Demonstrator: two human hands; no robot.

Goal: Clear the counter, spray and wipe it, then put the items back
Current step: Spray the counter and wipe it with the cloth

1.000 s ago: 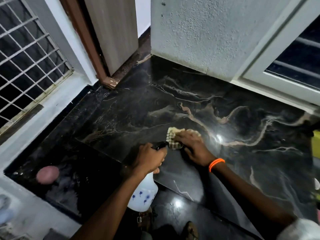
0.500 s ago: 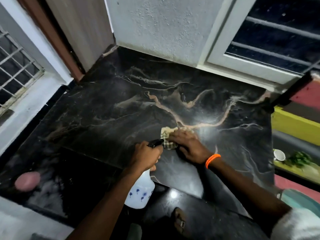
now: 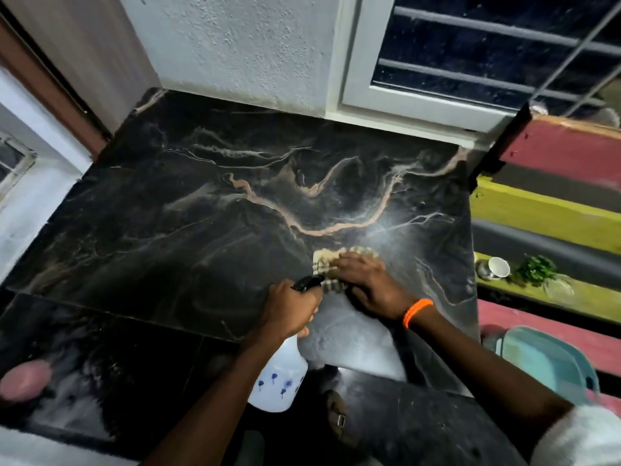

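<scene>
The black marble counter (image 3: pixel 235 203) with pale veins fills the middle of the view. My right hand (image 3: pixel 369 284), with an orange band on the wrist, presses flat on a checked beige cloth (image 3: pixel 331 260) near the counter's front right. My left hand (image 3: pixel 290 309) grips the neck of a white spray bottle (image 3: pixel 280 381) with blue marks. The bottle hangs below the counter's front edge, and its black nozzle (image 3: pixel 307 283) points at the cloth.
A white cup (image 3: pixel 498 267) and green leaves (image 3: pixel 534 269) sit on a yellow step at the right. A teal tub (image 3: pixel 544 361) stands lower right. A pink round object (image 3: pixel 25 380) lies on the dark floor at the left. A barred window (image 3: pixel 487 52) is behind the counter.
The camera view has swung to the right, bringing the window and coloured steps into view. Both hands stay together on the cloth and the bottle at the counter's front.
</scene>
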